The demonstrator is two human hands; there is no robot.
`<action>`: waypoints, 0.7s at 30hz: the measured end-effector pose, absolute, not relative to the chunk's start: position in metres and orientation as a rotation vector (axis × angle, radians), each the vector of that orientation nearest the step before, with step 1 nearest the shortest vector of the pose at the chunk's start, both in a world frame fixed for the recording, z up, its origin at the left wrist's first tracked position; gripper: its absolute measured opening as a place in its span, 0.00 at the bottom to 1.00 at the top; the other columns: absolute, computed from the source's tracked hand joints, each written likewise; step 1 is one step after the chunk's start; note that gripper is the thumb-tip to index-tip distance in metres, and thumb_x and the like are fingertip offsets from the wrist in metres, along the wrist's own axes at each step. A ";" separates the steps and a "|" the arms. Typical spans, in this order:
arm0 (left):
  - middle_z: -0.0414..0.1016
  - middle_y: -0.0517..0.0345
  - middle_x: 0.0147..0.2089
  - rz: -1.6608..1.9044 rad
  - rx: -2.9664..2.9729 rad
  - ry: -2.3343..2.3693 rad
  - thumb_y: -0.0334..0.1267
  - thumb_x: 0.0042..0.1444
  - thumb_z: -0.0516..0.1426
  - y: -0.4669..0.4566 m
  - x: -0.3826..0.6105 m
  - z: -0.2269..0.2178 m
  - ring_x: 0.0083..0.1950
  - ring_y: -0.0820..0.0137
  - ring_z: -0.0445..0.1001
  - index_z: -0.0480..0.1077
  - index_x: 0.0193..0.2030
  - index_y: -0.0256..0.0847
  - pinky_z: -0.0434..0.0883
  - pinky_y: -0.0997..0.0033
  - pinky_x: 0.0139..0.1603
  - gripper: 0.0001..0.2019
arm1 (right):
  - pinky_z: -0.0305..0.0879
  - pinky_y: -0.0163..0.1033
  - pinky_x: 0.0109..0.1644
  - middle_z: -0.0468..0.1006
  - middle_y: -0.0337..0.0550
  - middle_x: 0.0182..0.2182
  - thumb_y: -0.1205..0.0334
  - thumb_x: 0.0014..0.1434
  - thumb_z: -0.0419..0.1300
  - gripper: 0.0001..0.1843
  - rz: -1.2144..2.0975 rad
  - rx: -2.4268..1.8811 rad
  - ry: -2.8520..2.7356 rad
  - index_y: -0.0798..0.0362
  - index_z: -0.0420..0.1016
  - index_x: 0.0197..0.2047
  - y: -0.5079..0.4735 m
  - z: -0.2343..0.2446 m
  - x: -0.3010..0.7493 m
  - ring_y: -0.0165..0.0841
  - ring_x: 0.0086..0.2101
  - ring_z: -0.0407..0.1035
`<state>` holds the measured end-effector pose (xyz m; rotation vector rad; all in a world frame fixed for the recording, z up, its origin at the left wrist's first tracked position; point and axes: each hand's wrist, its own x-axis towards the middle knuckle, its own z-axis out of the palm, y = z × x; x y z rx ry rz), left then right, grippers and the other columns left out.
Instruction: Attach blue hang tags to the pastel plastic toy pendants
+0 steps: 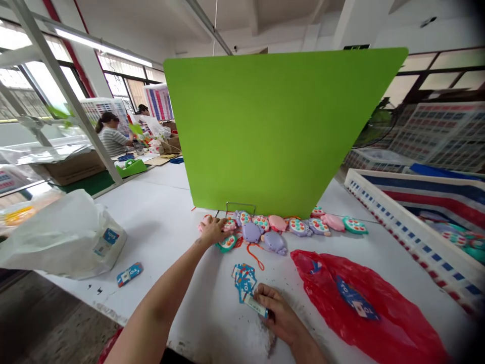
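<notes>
My left hand (212, 231) reaches to the left end of a row of small animal-shaped toys with coloured dots. Its fingers are spread over a pink toy (229, 225); no firm grip shows. A green-rimmed toy (227, 243) lies just below it, and purple toys (252, 232) sit to its right. Close to the table's front, my right hand (278, 311) pinches a small printed card (256, 305), pale with a blue edge. Beside that card lies a loose pile of blue printed cards (244, 278). An orange cord (256, 257) trails from the toys.
A large green board (273, 131) stands behind the toys. At right are a red plastic bag (364, 303) with cards and a white crate (409, 242). A white bag (71, 237) and a card stack (129, 274) lie left. Two people (112, 135) sit at the back left.
</notes>
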<state>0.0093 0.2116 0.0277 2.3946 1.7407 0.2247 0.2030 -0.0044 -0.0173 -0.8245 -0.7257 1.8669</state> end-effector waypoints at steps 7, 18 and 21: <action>0.66 0.47 0.56 0.719 2.421 1.553 0.49 0.59 0.50 0.151 -0.004 0.004 0.63 0.53 0.53 0.63 0.56 0.45 0.44 0.40 0.61 0.21 | 0.38 0.28 0.18 0.65 0.34 0.22 0.56 0.43 0.70 0.15 1.849 -0.887 -0.681 0.54 0.69 0.27 -0.005 -0.013 0.204 0.20 0.18 0.50; 0.74 0.48 0.42 1.182 2.008 1.563 0.42 0.63 0.42 0.122 -0.017 0.002 0.44 0.63 0.71 0.69 0.44 0.36 0.67 0.61 0.47 0.18 | 0.38 0.28 0.18 0.66 0.34 0.23 0.57 0.45 0.69 0.13 1.807 -0.880 -0.754 0.55 0.71 0.29 -0.009 -0.011 0.203 0.19 0.18 0.48; 0.72 0.54 0.31 1.284 1.789 1.576 0.48 0.63 0.40 0.096 -0.020 0.010 0.30 0.69 0.70 0.67 0.41 0.37 0.68 0.68 0.34 0.21 | 0.38 0.28 0.18 0.66 0.34 0.23 0.57 0.45 0.69 0.14 1.775 -0.901 -0.750 0.54 0.70 0.29 -0.010 -0.008 0.203 0.20 0.18 0.47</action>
